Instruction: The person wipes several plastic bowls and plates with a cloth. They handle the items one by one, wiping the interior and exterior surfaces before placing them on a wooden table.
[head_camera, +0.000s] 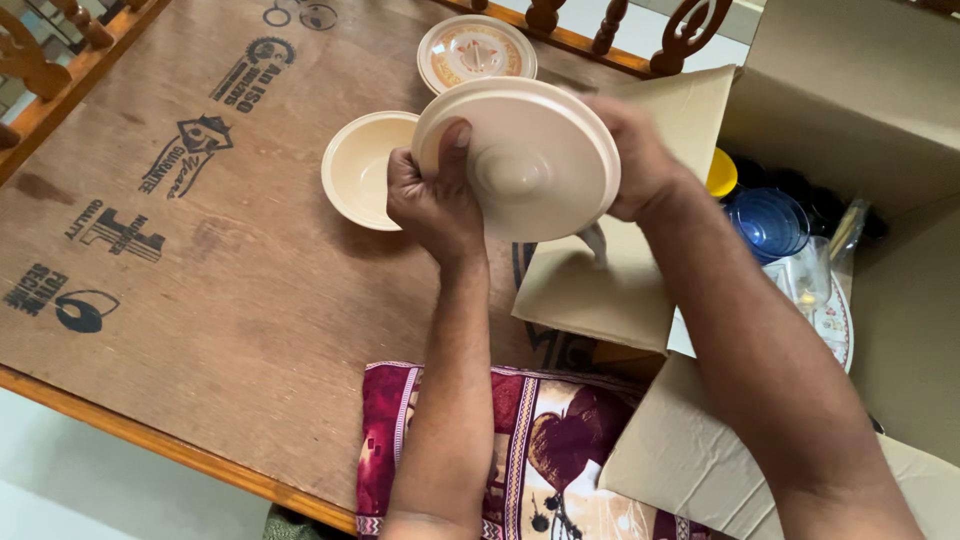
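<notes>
Both hands, left hand (432, 195) and right hand (630, 160), clamp opposite rims of a round cream plastic lid with a knob (520, 160), tilted above the brown plywood surface (200, 300) near its far edge, just beside a cream plastic bowl (360, 170).

Smooth, glossy cream plastic lid (520, 160) and bowl (362, 168); matt plywood board (230, 270); dull cardboard box (850, 90).

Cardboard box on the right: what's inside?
Inside the cardboard box: stacked blue bowls, a yellow item, a patterned plate, clear plastic. Flaps and the right forearm hide the rest.
</notes>
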